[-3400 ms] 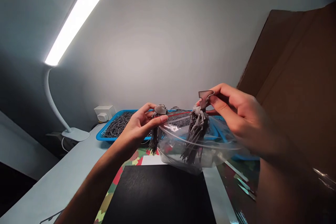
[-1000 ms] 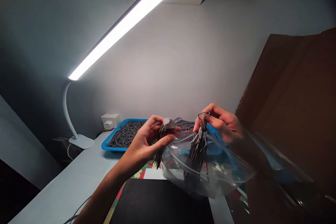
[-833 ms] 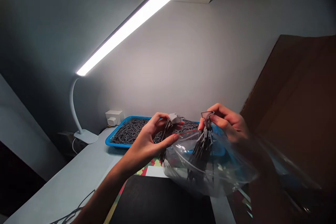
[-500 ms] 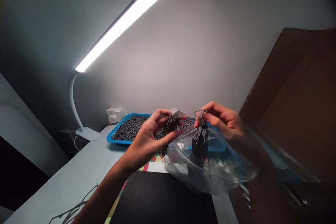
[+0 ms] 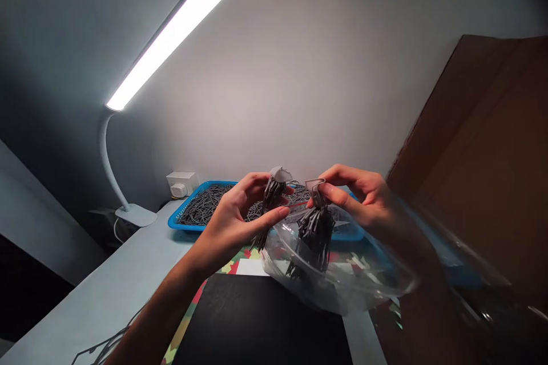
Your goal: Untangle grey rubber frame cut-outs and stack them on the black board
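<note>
My left hand [image 5: 240,211] curls round a bundle of dark grey cord-like strands [image 5: 272,197] with a light grey wrap at its top. Its thumb lies at the mouth of a clear plastic bag [image 5: 342,293], by the reddish seal edge. In a pinch, my right hand [image 5: 357,191] grips the light grey wrap of a second strand bundle [image 5: 317,231]. That bundle hangs down at the bag's mouth, its lower ends seen through or against the film; which of these I cannot tell. The bag sags open beneath both hands.
Behind the hands, a blue plastic basket [image 5: 184,227] holds many loose grey strands. A white desk lamp [image 5: 136,215] stands at the left. A black mat [image 5: 261,319] lies in front, a cardboard sheet [image 5: 479,125] rises at the right, and loose strands [image 5: 103,348] lie lower left.
The view has shifted a little, so most things appear slightly further left. The right-hand bundle has spread wider and hangs lower. Both hands keep their grips.
</note>
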`<state>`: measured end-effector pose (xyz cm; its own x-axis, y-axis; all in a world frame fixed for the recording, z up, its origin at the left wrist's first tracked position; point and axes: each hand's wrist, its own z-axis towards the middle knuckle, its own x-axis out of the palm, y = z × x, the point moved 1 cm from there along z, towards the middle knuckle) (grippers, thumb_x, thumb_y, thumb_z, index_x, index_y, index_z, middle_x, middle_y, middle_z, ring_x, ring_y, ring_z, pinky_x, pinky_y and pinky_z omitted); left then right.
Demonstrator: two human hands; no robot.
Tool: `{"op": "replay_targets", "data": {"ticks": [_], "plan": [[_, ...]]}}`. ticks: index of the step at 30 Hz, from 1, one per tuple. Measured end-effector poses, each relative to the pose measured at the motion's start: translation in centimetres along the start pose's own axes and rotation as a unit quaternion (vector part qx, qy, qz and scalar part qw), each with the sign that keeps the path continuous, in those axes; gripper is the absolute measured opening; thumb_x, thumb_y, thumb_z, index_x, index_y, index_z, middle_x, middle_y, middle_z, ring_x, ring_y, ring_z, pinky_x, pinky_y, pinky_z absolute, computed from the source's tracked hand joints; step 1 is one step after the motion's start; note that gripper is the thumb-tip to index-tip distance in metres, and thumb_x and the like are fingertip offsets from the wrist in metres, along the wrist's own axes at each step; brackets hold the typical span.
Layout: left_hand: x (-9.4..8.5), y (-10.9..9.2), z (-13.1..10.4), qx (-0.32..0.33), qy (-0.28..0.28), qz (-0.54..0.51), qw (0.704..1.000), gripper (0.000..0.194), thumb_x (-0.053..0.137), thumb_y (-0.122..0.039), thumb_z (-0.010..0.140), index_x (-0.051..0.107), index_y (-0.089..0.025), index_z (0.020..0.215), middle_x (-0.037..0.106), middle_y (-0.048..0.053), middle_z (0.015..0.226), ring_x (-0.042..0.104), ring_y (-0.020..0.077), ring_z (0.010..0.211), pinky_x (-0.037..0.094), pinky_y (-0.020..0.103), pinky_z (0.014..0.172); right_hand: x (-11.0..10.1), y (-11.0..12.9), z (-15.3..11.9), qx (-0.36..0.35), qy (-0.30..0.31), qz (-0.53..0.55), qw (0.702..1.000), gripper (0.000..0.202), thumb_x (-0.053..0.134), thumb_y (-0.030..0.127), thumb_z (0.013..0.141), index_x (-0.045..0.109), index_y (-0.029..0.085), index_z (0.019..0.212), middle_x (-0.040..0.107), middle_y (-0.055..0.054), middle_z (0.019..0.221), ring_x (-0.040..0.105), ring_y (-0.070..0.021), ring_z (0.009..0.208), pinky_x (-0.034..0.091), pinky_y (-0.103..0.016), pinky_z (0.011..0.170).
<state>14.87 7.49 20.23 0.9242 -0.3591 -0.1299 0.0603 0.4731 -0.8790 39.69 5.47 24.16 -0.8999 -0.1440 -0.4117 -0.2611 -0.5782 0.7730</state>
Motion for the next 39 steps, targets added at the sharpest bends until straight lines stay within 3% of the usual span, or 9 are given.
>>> {"op": "replay_targets", "data": {"ticks": [7,13,19,24,28,35,39], "plan": [[0.0,0.0,-0.1,-0.011,0.005,-0.001,1.0,0.045,0.09,-0.032,0.096,0.07,-0.022,0.135,0.082,0.007,0.13,0.076,0.0256,0.124,0.059,0.041,0.115,-0.2,-0.4,0.2,-0.017,-0.045,-0.033,0.998,0.024,0.068,0.037,0.109,0.078,0.025,0.091,0.082,0.0,0.088,0.073,-0.0172,0.083,0.054,-0.031,0.08],[0.4,-0.5,-0.2,0.004,-0.036,-0.003,0.999,0.041,0.092,-0.031,0.093,0.072,-0.021,0.127,0.083,0.006,0.116,0.077,0.0272,0.12,0.06,0.043,0.114,-0.1,-0.4,0.3,-0.007,-0.043,-0.033,0.999,0.024,0.067,0.039,0.109,0.077,0.026,0.092,0.082,-0.001,0.088,0.073,-0.0195,0.085,0.055,-0.035,0.085],[-0.2,0.3,-0.1,0.029,-0.015,0.025,0.999,0.045,0.091,-0.029,0.093,0.068,-0.022,0.131,0.081,0.009,0.124,0.076,0.0302,0.124,0.06,0.046,0.115,0.0,0.0,0.2,-0.011,-0.083,-0.056,0.995,0.022,0.068,0.037,0.107,0.076,0.026,0.091,0.078,0.0,0.082,0.07,-0.02,0.081,0.056,-0.035,0.081],[-0.5,0.5,-0.2,0.02,-0.003,0.031,0.999,0.046,0.089,-0.026,0.094,0.066,-0.024,0.135,0.078,0.01,0.135,0.073,0.0286,0.128,0.059,0.043,0.117,-0.3,0.6,-0.3,-0.014,-0.079,-0.08,0.994,0.023,0.068,0.034,0.107,0.078,0.026,0.088,0.078,-0.001,0.083,0.068,-0.0203,0.08,0.052,-0.036,0.074],[-0.3,0.3,-0.3,0.02,-0.002,0.037,0.999,0.045,0.087,-0.028,0.096,0.066,-0.024,0.135,0.078,0.01,0.133,0.073,0.0286,0.128,0.058,0.043,0.117,-0.5,0.8,-0.5,-0.019,-0.09,-0.082,0.992,0.023,0.069,0.034,0.107,0.078,0.026,0.087,0.077,-0.001,0.083,0.067,-0.0203,0.08,0.052,-0.036,0.074],[0.0,0.2,-0.3,0.011,-0.001,0.042,0.999,0.047,0.091,-0.031,0.094,0.066,-0.025,0.133,0.079,0.007,0.128,0.074,0.0273,0.125,0.058,0.042,0.116,-0.7,-0.2,-0.2,-0.014,-0.038,0.079,0.996,0.023,0.059,0.042,0.114,0.07,0.026,0.101,0.077,-0.003,0.09,0.071,-0.0214,0.084,0.059,-0.038,0.08],[0.2,0.2,-0.4,0.014,0.008,0.031,0.999,0.046,0.09,-0.03,0.095,0.066,-0.025,0.133,0.079,0.007,0.129,0.076,0.0265,0.122,0.059,0.042,0.114,-1.2,-0.8,-0.2,-0.025,-0.041,0.143,0.989,0.024,0.059,0.046,0.114,0.065,0.028,0.1,0.075,-0.002,0.088,0.07,-0.022,0.084,0.06,-0.04,0.081]]}}
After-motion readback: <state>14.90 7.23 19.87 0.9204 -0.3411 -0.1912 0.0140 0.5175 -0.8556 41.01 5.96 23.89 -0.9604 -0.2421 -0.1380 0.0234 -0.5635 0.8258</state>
